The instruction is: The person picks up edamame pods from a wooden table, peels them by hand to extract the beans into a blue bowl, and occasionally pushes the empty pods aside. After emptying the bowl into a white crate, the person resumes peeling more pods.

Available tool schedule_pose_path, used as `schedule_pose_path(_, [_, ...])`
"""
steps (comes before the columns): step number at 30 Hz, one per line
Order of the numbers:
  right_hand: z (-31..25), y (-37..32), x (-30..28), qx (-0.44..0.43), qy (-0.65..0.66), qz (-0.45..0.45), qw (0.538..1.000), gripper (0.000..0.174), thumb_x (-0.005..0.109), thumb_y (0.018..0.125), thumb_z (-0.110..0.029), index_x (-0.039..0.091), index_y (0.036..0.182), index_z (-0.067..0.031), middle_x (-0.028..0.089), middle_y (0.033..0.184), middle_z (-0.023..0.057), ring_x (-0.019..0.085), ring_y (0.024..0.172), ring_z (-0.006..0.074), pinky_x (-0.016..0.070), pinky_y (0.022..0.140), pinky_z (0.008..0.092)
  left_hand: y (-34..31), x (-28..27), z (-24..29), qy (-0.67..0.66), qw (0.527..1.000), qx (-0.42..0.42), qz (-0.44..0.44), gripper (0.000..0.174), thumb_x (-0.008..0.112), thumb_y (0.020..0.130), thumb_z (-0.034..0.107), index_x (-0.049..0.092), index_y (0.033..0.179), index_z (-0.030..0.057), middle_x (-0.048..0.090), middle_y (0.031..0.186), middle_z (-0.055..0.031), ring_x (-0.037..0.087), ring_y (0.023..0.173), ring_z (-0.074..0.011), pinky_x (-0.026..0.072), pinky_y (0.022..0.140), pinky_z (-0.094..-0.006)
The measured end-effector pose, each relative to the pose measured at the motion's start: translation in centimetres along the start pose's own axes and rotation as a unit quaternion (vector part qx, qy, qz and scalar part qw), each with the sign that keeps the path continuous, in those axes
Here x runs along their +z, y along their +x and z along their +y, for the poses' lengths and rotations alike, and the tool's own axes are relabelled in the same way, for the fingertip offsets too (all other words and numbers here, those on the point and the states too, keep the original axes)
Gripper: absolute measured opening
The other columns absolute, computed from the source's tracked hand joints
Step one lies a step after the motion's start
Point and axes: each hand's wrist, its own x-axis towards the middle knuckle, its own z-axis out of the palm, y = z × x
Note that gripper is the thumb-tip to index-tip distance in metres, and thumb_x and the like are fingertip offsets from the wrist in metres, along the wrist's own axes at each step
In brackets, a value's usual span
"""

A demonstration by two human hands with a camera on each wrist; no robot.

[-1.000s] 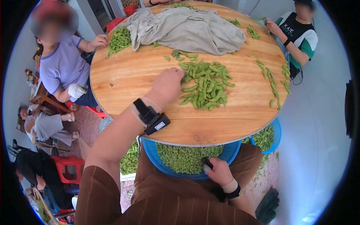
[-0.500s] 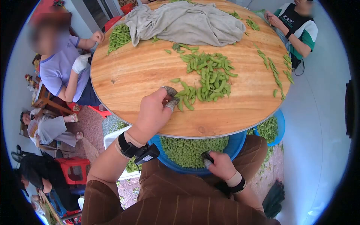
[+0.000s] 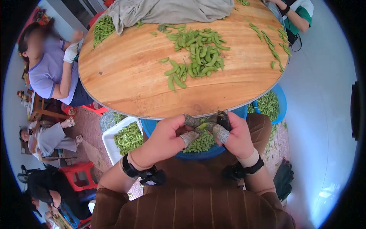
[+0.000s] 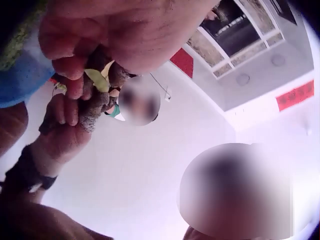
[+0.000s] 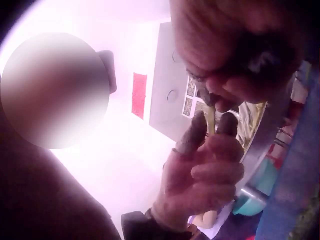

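Note:
Over the blue basin [image 3: 207, 154], at the table's near edge, both hands meet at a green soybean pod [image 3: 203, 125]. My left hand [image 3: 166, 137] pinches the pod between wrapped, greyish fingertips; the right wrist view shows the pod [image 5: 211, 122] upright between its thumb and finger. My right hand [image 3: 238, 135] grips the pod's other end, its finger and thumb coverings grey and black. Shelled green beans [image 3: 200, 143] lie in the basin below. A loose heap of pods [image 3: 202, 53] sits on the round wooden table [image 3: 126, 84].
A grey cloth [image 3: 167, 11] covers the table's far side. More pods [image 3: 103, 30] lie at its left. On the floor stand a white tray of pods [image 3: 108, 141] and another blue basin [image 3: 281, 103]. A person in a lilac shirt [image 3: 45, 76] sits at the left.
The left hand took a pod from the heap's near left side and came back toward the body. The right hand rose from the basin to meet it.

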Motion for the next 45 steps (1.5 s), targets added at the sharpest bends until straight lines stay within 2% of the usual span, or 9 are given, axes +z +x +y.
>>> schedule_pose_path(2, [0.1,-0.2,-0.2,-0.013,-0.01,-0.017,1.0,0.021,0.061,0.088,-0.01,0.057,0.107,-0.0011,0.057,0.072,-0.0032,0.048,0.057,0.0029,0.0383,0.049,0.0205,0.1,-0.8,1.3,-0.208,0.948,-0.216,-0.106,0.012,0.051,0.092,0.01,0.06,0.096,0.0025,0.06,0.076,-0.002,0.052,0.063,-0.0067,0.0407,0.054,-0.0212])
schedule_pose_path(6, [0.6,-0.4,0.1,-0.06,0.026,-0.043,0.997,0.023,0.06,0.089,-0.011,0.056,0.109,-0.001,0.059,0.075,-0.003,0.048,0.059,0.0022,0.0395,0.051,0.0196,-0.5,-0.3,-0.1,-0.365,0.876,-0.284,-0.136,0.017,0.045,0.097,0.014,0.059,0.099,0.0038,0.059,0.076,-0.0002,0.048,0.062,-0.0051,0.0366,0.052,-0.0194])
schedule_pose_path(14, [0.0,-1.4,0.6,0.034,-0.018,-0.088,0.995,0.022,0.051,0.09,-0.007,0.051,0.111,-0.0021,0.064,0.081,0.0026,0.055,0.057,0.0064,0.0438,0.049,0.0207,-0.9,1.0,-1.5,-0.08,0.996,-0.035,0.012,0.02,0.053,0.092,0.006,0.057,0.111,0.0,0.063,0.089,-0.0017,0.056,0.075,-0.0104,0.0457,0.069,-0.0238])
schedule_pose_path(26, [0.1,-1.5,0.6,0.077,0.092,-0.109,0.987,0.037,0.048,0.089,-0.002,0.046,0.127,-0.0041,0.061,0.083,0.0023,0.048,0.053,0.0051,0.0387,0.045,0.0189,-1.0,1.0,-1.1,0.064,0.996,0.015,0.06,0.016,0.053,0.071,-0.004,0.057,0.087,-0.0009,0.056,0.076,-0.019,0.056,0.071,-0.0371,0.0455,0.062,-0.0377])
schedule_pose_path(33, [0.7,-1.3,0.4,0.081,0.049,-0.107,0.99,0.033,0.048,0.092,-0.006,0.048,0.125,-0.0044,0.059,0.079,0.0012,0.045,0.05,0.0045,0.0369,0.044,0.0189,-1.1,0.9,-1.8,0.232,0.966,0.108,0.044,0.013,0.059,0.074,-0.001,0.058,0.088,-0.0008,0.057,0.076,-0.0159,0.055,0.063,-0.0273,0.0449,0.059,-0.037])
schedule_pose_path(36, [0.4,-1.7,-0.1,0.154,0.179,-0.158,0.959,0.032,0.047,0.093,-0.01,0.048,0.125,-0.0055,0.057,0.076,0.0009,0.042,0.047,0.0043,0.0345,0.042,0.0187,-1.5,0.7,-1.7,0.026,0.998,0.046,-0.028,0.01,0.061,0.082,0.007,0.059,0.091,0.0006,0.058,0.074,-0.0097,0.052,0.059,-0.0187,0.0439,0.056,-0.0344])
schedule_pose_path(38, [0.4,-2.2,-0.3,0.206,0.388,-0.234,0.867,0.032,0.047,0.095,-0.013,0.048,0.126,-0.0062,0.055,0.074,0.0008,0.039,0.045,0.0047,0.0329,0.042,0.0186,-2.0,0.3,-1.4,-0.495,0.822,-0.23,-0.164,0.011,0.058,0.09,0.011,0.059,0.096,0.0018,0.059,0.075,-0.0041,0.053,0.061,-0.0133,0.044,0.056,-0.0282])
schedule_pose_path(42, [0.1,-1.7,-0.5,0.232,0.388,-0.262,0.853,0.03,0.047,0.095,-0.015,0.049,0.124,-0.006,0.055,0.074,0.0009,0.039,0.045,0.0051,0.0329,0.041,0.0188,-1.4,0.6,-2.3,-0.56,0.773,-0.187,-0.233,0.015,0.052,0.093,0.01,0.059,0.101,0.0001,0.06,0.076,-0.0045,0.056,0.064,-0.0128,0.0451,0.059,-0.0257])
schedule_pose_path(45, [0.5,-1.4,-0.2,0.172,0.2,-0.092,0.96,0.019,0.048,0.094,-0.013,0.053,0.111,-0.0049,0.057,0.074,0.0014,0.045,0.049,0.0061,0.0364,0.042,0.019,-0.4,1.4,-2.2,-0.076,0.996,0.012,0.036,0.014,0.058,0.088,0.009,0.059,0.098,-0.0011,0.06,0.079,-0.0074,0.059,0.066,-0.0209,0.0467,0.06,-0.0312])
